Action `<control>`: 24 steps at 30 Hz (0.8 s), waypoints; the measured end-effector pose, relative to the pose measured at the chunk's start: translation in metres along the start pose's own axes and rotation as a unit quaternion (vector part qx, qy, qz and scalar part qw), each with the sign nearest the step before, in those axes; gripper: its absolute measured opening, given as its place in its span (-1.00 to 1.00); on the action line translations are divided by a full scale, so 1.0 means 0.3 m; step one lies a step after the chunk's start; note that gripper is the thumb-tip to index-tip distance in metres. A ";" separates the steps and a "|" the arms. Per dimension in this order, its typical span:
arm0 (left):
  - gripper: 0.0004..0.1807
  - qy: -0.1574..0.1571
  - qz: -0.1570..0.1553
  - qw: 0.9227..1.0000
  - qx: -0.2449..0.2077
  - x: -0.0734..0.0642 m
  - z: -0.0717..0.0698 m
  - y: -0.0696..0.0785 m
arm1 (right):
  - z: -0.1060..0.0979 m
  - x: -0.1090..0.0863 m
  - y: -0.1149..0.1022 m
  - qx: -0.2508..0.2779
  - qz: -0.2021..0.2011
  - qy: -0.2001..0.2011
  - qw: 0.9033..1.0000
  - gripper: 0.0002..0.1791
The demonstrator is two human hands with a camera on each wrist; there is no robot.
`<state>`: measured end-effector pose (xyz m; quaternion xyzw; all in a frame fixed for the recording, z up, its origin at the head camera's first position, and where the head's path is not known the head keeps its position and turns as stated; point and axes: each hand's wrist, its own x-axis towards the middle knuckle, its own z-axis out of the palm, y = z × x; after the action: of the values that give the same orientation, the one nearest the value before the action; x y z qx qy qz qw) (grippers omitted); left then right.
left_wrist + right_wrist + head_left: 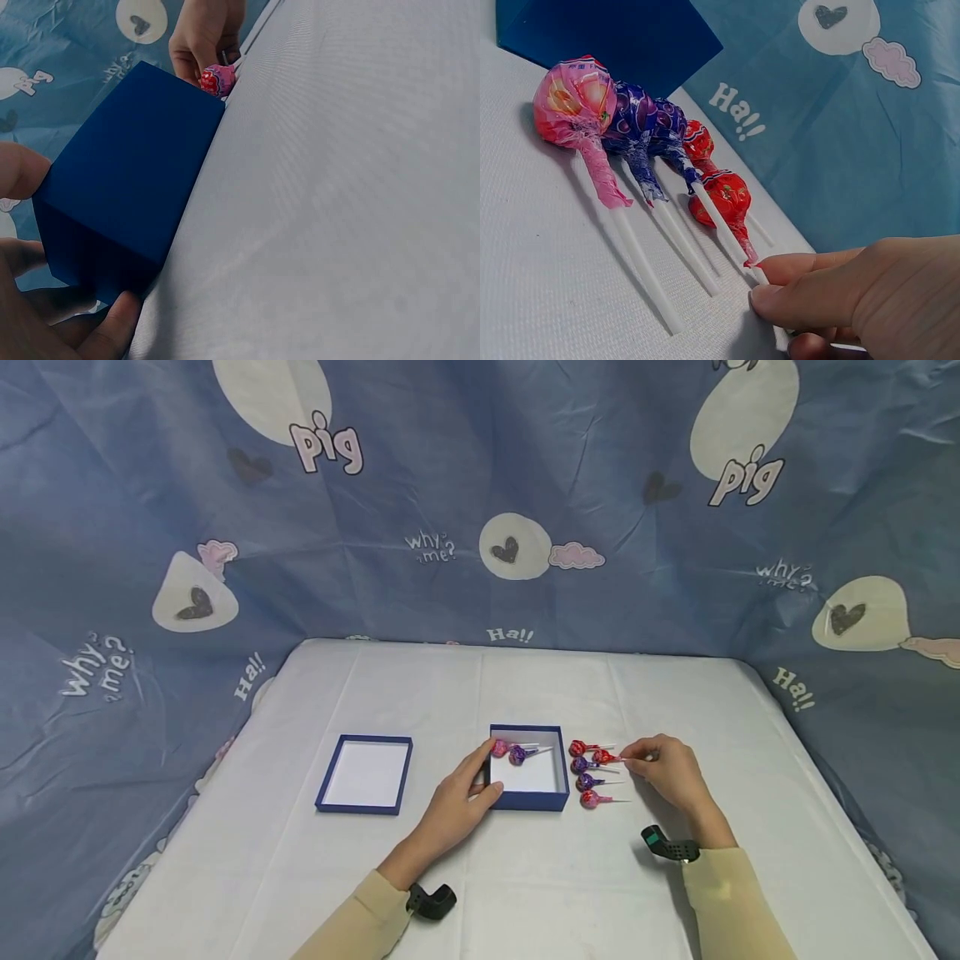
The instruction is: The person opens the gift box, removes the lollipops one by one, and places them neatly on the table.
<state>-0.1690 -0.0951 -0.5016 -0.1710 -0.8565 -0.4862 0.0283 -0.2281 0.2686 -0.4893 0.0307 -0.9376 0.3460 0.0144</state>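
Note:
An open blue box [528, 800] with a white inside stands mid-table, with a pink lollipop [500, 748] and a purple lollipop [519, 755] lying in it. My left hand [455, 797] grips the box at its left side, fingers and thumb spread around the near corner; the left wrist view shows them against the blue walls [135, 165]. To the right of the box, my right hand [671, 770] pinches the stick of a red lollipop [724, 196]. Beside it lie another red lollipop [698, 142], two purple lollipops [632, 120] and a pink lollipop [574, 109], sticks pointing right.
A shallow blue-rimmed lid [365, 812], white inside up, lies left of the box. White cloth [540, 877] covers the table. A blue printed curtain [420, 593] hangs behind the table and along its sides.

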 end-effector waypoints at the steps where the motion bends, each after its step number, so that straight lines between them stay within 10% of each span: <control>1: -0.24 0.001 0.000 1.000 0.002 0.000 -0.001 0.001 | 0.001 0.001 -0.001 0.001 0.000 0.000 1.000 -0.88; 24: -0.24 -0.002 -0.001 1.000 0.002 -0.003 -0.005 0.000 | -0.046 -0.010 -0.039 0.015 -0.004 0.028 0.999 -0.83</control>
<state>-0.1684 -0.0966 -0.5011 -0.1707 -0.8578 -0.4841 0.0261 -0.2242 0.2686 -0.4714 0.0255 -0.9313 0.3610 0.0413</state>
